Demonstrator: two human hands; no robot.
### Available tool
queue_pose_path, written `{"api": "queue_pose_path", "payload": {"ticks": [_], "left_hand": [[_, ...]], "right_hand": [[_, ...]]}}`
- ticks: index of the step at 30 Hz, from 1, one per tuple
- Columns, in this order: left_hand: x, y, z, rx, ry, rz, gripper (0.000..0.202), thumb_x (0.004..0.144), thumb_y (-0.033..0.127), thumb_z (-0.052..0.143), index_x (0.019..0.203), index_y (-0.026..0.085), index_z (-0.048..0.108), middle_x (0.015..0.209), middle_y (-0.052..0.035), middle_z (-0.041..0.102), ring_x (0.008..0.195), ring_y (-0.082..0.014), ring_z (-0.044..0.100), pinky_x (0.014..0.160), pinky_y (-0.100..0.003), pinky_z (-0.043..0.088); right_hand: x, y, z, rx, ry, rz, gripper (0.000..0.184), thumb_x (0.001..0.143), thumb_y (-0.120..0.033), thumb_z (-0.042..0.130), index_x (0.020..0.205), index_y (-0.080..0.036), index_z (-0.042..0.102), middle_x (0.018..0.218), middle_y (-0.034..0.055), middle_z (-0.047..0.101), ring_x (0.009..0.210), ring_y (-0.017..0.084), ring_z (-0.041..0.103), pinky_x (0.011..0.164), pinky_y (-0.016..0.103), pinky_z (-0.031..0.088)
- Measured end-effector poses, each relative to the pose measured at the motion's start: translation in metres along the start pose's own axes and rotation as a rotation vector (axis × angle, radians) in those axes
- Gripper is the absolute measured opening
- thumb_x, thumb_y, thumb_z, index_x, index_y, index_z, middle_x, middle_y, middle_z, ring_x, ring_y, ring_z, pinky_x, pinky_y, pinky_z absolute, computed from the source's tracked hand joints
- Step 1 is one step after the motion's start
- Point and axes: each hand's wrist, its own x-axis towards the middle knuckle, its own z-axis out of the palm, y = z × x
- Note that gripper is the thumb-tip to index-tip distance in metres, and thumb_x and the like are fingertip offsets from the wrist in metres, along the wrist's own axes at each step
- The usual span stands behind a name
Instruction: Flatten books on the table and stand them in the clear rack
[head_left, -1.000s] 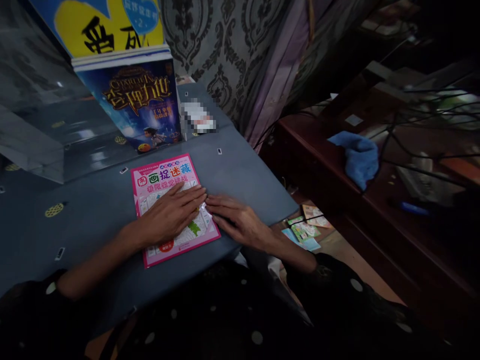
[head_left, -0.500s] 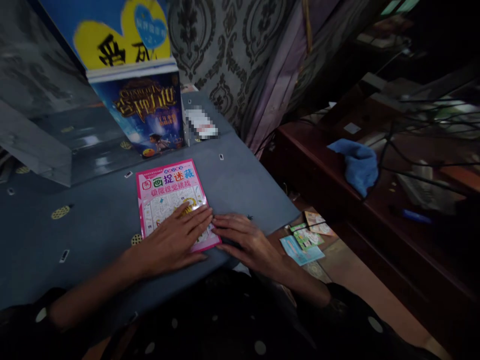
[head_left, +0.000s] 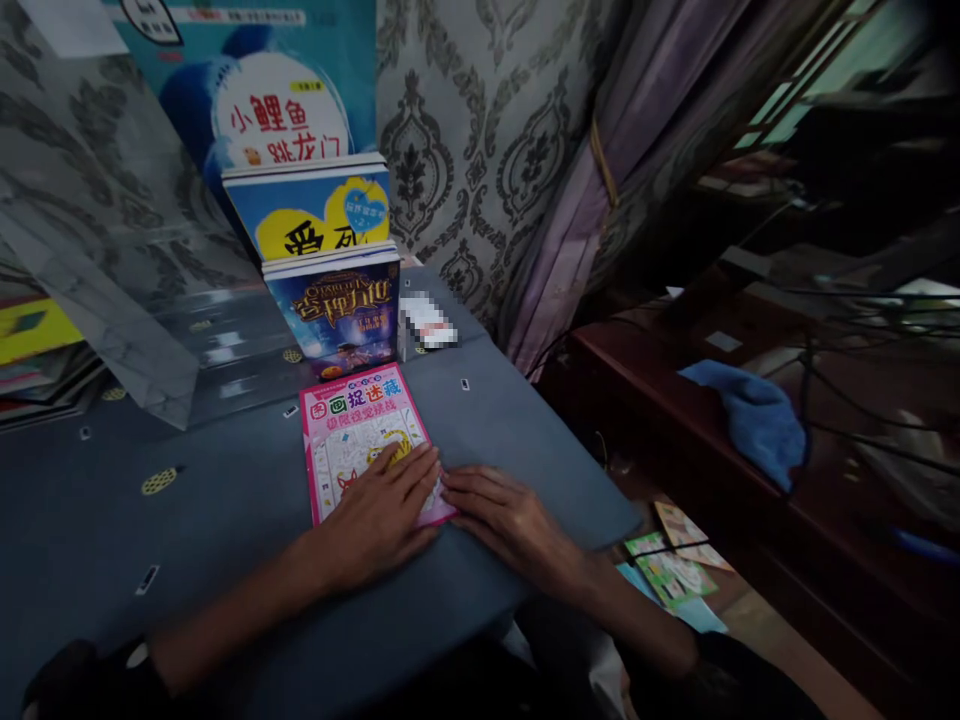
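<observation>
A pink-bordered picture-puzzle book with a cartoon cat on its cover lies flat on the table. My left hand rests open across its lower half, fingers stretched toward the right and hiding part of the cover. Close by the book's lower right edge is my right hand, palm down, its fingers extended and near the left fingertips. Whether the right fingertips touch the edge is hard to see. Just behind, several books stand upright in a clear stepped rack, the front one dark blue.
A clear rack panel stands at left, beside stacked books. Behind the rack rises patterned wall covering. A blue cloth lies on dark red furniture at right. Booklets lie low beyond the table's right edge.
The view has tilted up, so more of the standing books shows and the scene sits lower. Both hands keep about the same place at the pink book.
</observation>
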Motion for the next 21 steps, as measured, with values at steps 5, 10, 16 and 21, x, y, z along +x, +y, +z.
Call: {"api": "queue_pose_path", "payload": {"ticks": [5, 10, 16, 21], "left_hand": [[0.004, -0.002, 0.003, 0.0, 0.03, -0.026, 0.056, 0.106, 0.047, 0.035, 0.149, 0.012, 0.041, 0.157, -0.0144, 0.044, 0.151, -0.0239, 0.033, 0.125, -0.045, 0.024], [0.004, -0.002, 0.002, 0.005, 0.002, -0.021, 0.057, 0.106, 0.048, 0.034, 0.148, 0.011, 0.041, 0.157, -0.0151, 0.044, 0.151, -0.0237, 0.033, 0.125, -0.044, 0.023], [0.003, -0.001, -0.003, -0.026, -0.006, 0.008, 0.052, 0.107, 0.043, 0.03, 0.148, 0.013, 0.044, 0.155, -0.0145, 0.047, 0.147, -0.0235, 0.039, 0.124, -0.047, 0.023], [-0.002, 0.007, -0.005, -0.044, 0.021, 0.063, 0.042, 0.107, 0.027, 0.032, 0.143, 0.013, 0.05, 0.15, -0.014, 0.053, 0.143, -0.0229, 0.046, 0.121, -0.049, 0.029]], "right_hand": [[0.006, 0.007, -0.001, 0.013, 0.016, -0.035, 0.026, 0.099, -0.021, 0.059, 0.122, -0.021, 0.07, 0.114, 0.0093, 0.076, 0.112, 0.023, 0.07, 0.095, 0.042, 0.062], [0.005, 0.003, -0.002, 0.014, 0.009, -0.009, 0.026, 0.101, -0.023, 0.054, 0.123, -0.021, 0.069, 0.117, 0.0101, 0.075, 0.113, 0.023, 0.068, 0.094, 0.043, 0.06], [0.004, -0.003, -0.002, -0.042, -0.011, 0.031, 0.021, 0.103, -0.027, 0.051, 0.1, -0.017, 0.07, 0.094, 0.0091, 0.073, 0.091, 0.022, 0.066, 0.081, 0.037, 0.058], [0.003, -0.003, -0.001, -0.141, 0.017, 0.095, 0.026, 0.103, -0.033, 0.053, 0.084, -0.018, 0.064, 0.081, 0.0074, 0.066, 0.078, 0.021, 0.06, 0.071, 0.034, 0.051]]}}
